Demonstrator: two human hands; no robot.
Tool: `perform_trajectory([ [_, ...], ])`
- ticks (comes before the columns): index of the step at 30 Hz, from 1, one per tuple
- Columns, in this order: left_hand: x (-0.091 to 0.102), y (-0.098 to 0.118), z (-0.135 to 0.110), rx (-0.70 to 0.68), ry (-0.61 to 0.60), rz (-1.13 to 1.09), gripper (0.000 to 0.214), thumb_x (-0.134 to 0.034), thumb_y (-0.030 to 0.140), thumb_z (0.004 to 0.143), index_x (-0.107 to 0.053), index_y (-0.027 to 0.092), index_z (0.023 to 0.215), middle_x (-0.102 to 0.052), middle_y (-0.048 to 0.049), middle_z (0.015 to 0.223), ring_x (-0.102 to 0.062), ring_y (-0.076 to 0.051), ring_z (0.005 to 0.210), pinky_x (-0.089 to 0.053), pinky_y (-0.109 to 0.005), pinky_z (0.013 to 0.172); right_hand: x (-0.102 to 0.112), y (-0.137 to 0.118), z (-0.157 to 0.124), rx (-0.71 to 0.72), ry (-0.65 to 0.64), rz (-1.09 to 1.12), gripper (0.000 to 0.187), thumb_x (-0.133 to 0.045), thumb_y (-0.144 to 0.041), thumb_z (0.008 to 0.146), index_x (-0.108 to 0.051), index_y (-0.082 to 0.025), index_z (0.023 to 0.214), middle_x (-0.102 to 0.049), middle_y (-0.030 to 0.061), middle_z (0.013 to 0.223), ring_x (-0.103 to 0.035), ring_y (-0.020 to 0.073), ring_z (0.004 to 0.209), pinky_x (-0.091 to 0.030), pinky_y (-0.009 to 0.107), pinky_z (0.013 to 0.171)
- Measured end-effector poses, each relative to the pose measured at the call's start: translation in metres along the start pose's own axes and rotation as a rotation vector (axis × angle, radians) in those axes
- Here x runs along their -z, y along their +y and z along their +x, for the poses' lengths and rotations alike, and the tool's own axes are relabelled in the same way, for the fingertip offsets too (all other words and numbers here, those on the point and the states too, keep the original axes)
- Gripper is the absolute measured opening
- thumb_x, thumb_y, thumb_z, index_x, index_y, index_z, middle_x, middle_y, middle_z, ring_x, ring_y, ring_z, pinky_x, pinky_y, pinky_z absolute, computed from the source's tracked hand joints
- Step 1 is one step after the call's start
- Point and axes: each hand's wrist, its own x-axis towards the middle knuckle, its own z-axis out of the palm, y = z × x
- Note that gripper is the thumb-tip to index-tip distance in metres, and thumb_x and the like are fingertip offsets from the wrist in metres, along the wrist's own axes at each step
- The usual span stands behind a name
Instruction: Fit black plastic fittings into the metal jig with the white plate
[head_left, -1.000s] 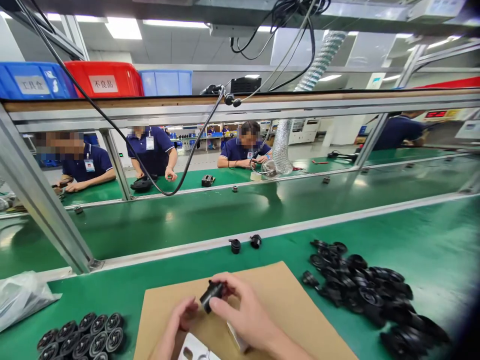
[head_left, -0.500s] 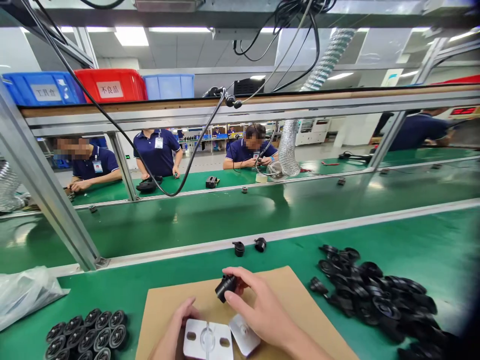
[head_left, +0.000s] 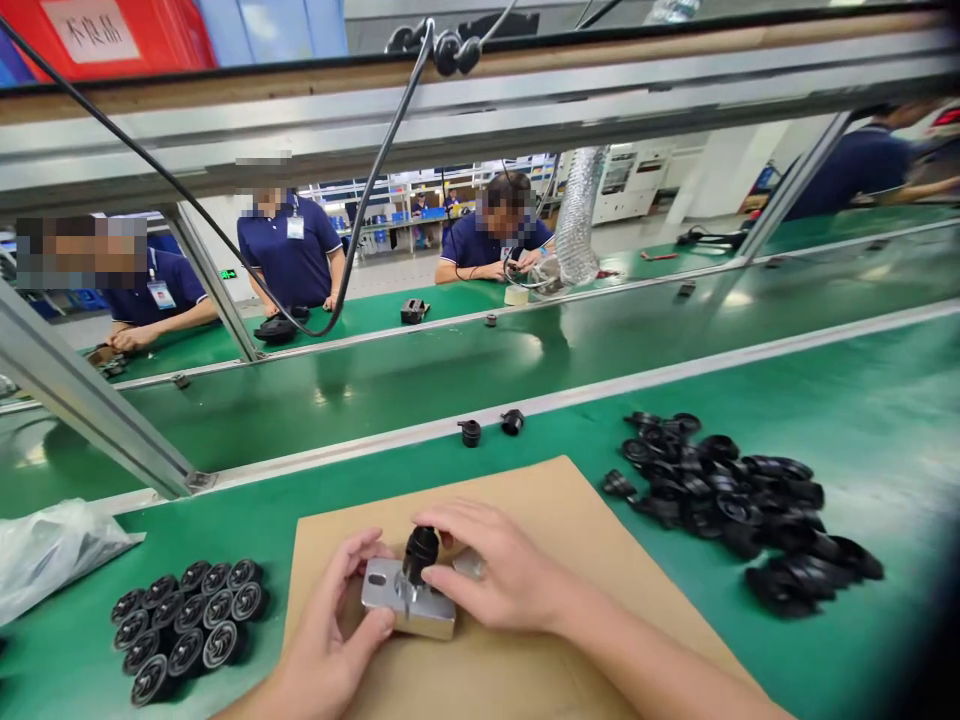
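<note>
A grey metal fixture block point(head_left: 409, 605) lies on a brown cardboard sheet point(head_left: 525, 500) in front of me. My left hand point(head_left: 334, 620) grips the block's left side. A small black cylindrical part point(head_left: 420, 552) stands upright on the block. My right hand point(head_left: 495, 570) holds that part by its top and right side. A second pale piece peeks out under my right fingers.
Several black round parts point(head_left: 187, 625) sit packed together at the left, a loose pile of black parts point(head_left: 735, 505) at the right. Two single black parts point(head_left: 491, 428) lie near the conveyor rail. A plastic bag point(head_left: 52, 550) lies far left. People work across the green conveyor belt point(head_left: 450, 380).
My right hand brought the black part down from mid-air onto the fixture block. My left hand closed around the block. The view tilted downward.
</note>
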Motion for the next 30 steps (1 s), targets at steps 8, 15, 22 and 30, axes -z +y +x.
perform_trajectory([
  [8,-0.001,0.002,-0.001,-0.007,-0.008,-0.017,0.062,-0.062,0.049,0.106,-0.033,0.026,0.156,-0.05,-0.0151,0.152,-0.048,-0.03,0.144,-0.04,-0.042,0.122,-0.006,-0.006,0.004,0.143,-0.115,-0.044,0.042,-0.064,-0.023,0.094,-0.062,-0.02,0.136,-0.074,0.0097,0.111,-0.067,0.026,0.096,-0.053,0.04,0.087],
  [15,-0.004,0.015,0.002,0.068,-0.029,-0.099,0.066,-0.063,0.058,0.103,-0.033,0.027,0.153,-0.053,-0.0151,0.146,-0.051,-0.031,0.14,-0.045,-0.041,0.117,-0.005,-0.006,0.005,0.015,-0.2,0.03,0.046,-0.071,-0.022,0.085,-0.066,-0.022,0.131,-0.071,0.004,0.096,-0.064,0.0224,0.085,-0.049,0.036,0.081],
  [22,-0.004,0.016,0.005,0.087,-0.019,-0.083,0.066,-0.067,0.056,0.102,-0.034,0.027,0.151,-0.059,-0.0121,0.137,-0.056,-0.027,0.131,-0.043,-0.037,0.114,-0.005,-0.007,0.007,-0.055,-0.193,0.082,0.045,-0.073,-0.022,0.08,-0.071,-0.023,0.124,-0.073,0.0027,0.096,-0.065,0.0212,0.085,-0.049,0.035,0.083],
  [30,-0.005,0.019,0.004,0.099,0.011,-0.06,0.066,-0.071,0.055,0.099,-0.036,0.025,0.147,-0.061,-0.0124,0.135,-0.057,-0.027,0.131,-0.04,-0.039,0.115,-0.008,-0.012,0.012,-0.052,-0.169,0.052,0.029,-0.072,-0.018,0.078,-0.075,-0.022,0.106,-0.064,-0.0022,0.076,-0.058,0.0169,0.071,-0.044,0.03,0.074],
])
